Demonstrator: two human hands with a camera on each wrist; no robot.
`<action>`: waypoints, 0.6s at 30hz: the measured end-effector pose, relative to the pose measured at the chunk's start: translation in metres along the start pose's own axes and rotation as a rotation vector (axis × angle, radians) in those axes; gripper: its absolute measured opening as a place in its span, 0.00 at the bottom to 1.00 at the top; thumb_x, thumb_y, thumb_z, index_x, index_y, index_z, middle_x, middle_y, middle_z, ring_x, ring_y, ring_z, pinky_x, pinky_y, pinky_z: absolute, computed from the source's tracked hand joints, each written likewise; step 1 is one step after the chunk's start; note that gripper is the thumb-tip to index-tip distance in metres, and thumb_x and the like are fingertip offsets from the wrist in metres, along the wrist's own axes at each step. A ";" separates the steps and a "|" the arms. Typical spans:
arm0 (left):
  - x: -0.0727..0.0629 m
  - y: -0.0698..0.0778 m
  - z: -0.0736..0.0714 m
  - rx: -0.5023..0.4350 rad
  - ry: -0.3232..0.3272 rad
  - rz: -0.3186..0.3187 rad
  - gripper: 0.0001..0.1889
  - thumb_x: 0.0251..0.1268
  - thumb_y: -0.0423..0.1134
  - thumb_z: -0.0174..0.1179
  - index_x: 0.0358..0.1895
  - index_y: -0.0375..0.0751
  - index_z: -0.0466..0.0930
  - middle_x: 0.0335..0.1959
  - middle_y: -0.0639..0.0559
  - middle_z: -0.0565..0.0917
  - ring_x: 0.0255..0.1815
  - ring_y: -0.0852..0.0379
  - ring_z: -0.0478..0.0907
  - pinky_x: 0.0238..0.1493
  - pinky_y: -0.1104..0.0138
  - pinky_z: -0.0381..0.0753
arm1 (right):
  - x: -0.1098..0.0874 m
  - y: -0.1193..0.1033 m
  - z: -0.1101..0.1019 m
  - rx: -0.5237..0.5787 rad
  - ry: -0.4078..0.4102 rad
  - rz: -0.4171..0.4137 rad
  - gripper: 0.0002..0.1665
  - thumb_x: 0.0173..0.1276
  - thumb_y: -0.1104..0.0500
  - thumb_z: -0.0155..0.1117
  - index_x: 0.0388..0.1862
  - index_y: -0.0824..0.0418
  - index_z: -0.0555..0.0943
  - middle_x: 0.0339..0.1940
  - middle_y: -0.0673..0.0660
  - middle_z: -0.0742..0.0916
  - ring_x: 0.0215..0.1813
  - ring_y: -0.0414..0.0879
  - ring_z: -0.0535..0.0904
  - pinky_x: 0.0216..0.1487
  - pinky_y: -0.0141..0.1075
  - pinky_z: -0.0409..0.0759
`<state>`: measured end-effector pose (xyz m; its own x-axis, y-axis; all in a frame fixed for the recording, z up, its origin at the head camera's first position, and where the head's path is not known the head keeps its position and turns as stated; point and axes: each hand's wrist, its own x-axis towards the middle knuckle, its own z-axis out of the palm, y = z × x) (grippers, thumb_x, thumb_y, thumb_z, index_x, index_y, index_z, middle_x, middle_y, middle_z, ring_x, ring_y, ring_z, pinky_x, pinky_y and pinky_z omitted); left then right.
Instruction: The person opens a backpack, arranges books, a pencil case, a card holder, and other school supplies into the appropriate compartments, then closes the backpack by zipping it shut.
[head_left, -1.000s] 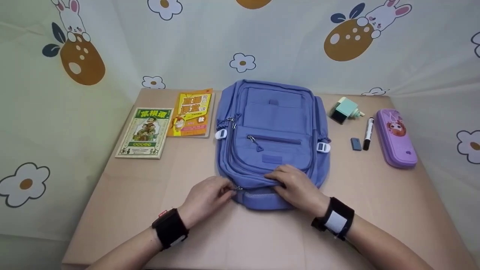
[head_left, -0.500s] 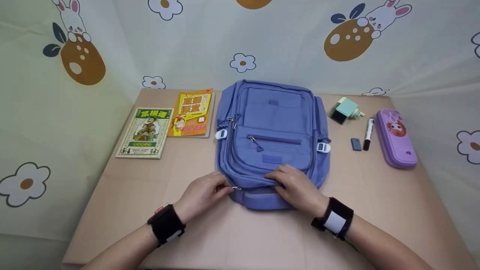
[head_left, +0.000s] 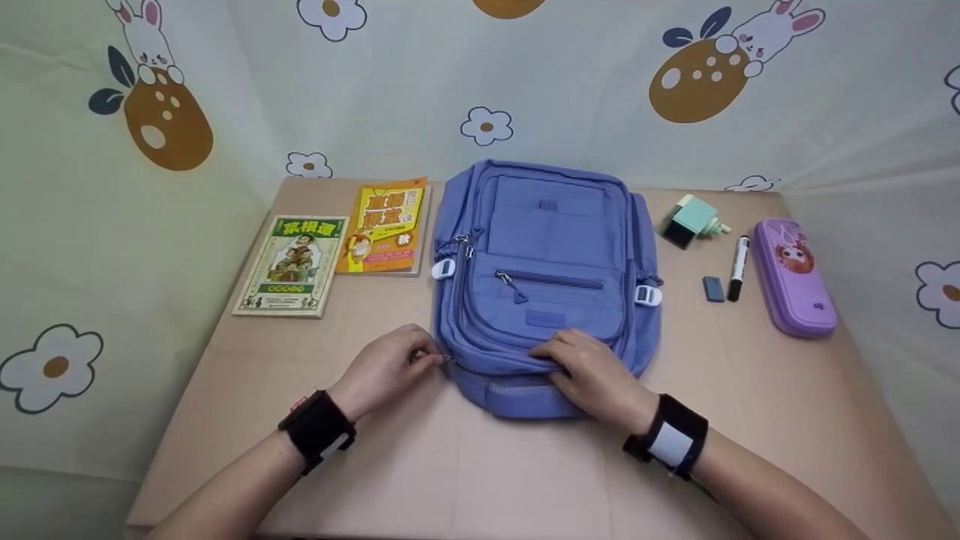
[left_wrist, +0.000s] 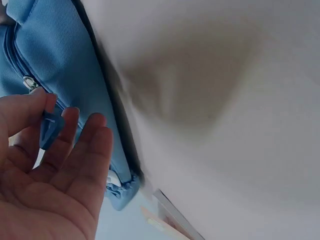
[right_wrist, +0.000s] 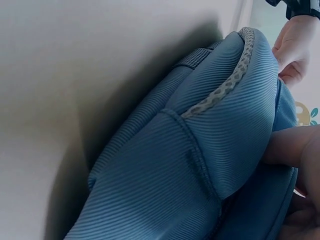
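Observation:
A blue backpack lies flat with its front pockets up. My left hand is at its lower left corner, pinching a zipper pull between thumb and forefinger. In the left wrist view the metal slider shows just above the fingertips, and the other fingers are loosely spread beside the fabric. My right hand grips the folded fabric at the bag's lower edge, thumb below and fingers on top. The right wrist view shows the thumb against the cloth; the fingertips are partly hidden there.
Left of the backpack lie a green-and-cream book and an orange book. To its right are a mint-green and black block-shaped item, a small dark blue block, a marker and a purple pencil case.
My left hand has moved left and up around the backpack's lower corner, drawing the zipper pull with it. My right hand stays in place on the fabric.

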<state>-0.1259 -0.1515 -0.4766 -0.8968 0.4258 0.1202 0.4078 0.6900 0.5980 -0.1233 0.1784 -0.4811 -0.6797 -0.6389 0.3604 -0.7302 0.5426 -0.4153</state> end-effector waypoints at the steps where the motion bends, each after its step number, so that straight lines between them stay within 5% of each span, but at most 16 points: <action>1: 0.000 -0.001 0.000 0.003 -0.003 0.000 0.02 0.66 0.35 0.69 0.34 0.44 0.86 0.35 0.56 0.84 0.40 0.56 0.82 0.46 0.58 0.83 | 0.000 0.000 0.000 0.003 -0.005 0.005 0.22 0.59 0.73 0.71 0.52 0.59 0.85 0.46 0.52 0.86 0.51 0.47 0.81 0.55 0.43 0.80; 7: 0.000 -0.001 -0.001 0.005 -0.014 0.013 0.02 0.65 0.33 0.69 0.36 0.44 0.89 0.34 0.56 0.87 0.39 0.56 0.84 0.46 0.57 0.82 | 0.000 -0.004 -0.001 0.006 -0.043 0.049 0.22 0.59 0.69 0.72 0.53 0.58 0.85 0.47 0.51 0.86 0.53 0.47 0.80 0.57 0.43 0.79; 18: 0.001 0.001 -0.001 -0.067 -0.034 -0.002 0.02 0.67 0.38 0.69 0.38 0.45 0.89 0.33 0.61 0.86 0.34 0.63 0.79 0.41 0.63 0.80 | 0.026 -0.029 -0.002 -0.007 -0.109 0.036 0.25 0.70 0.46 0.71 0.58 0.60 0.84 0.52 0.53 0.86 0.54 0.47 0.80 0.57 0.44 0.79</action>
<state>-0.1262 -0.1511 -0.4757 -0.8908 0.4450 0.0923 0.3923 0.6504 0.6504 -0.1198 0.1471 -0.4586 -0.6942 -0.6743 0.2518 -0.7060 0.5699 -0.4204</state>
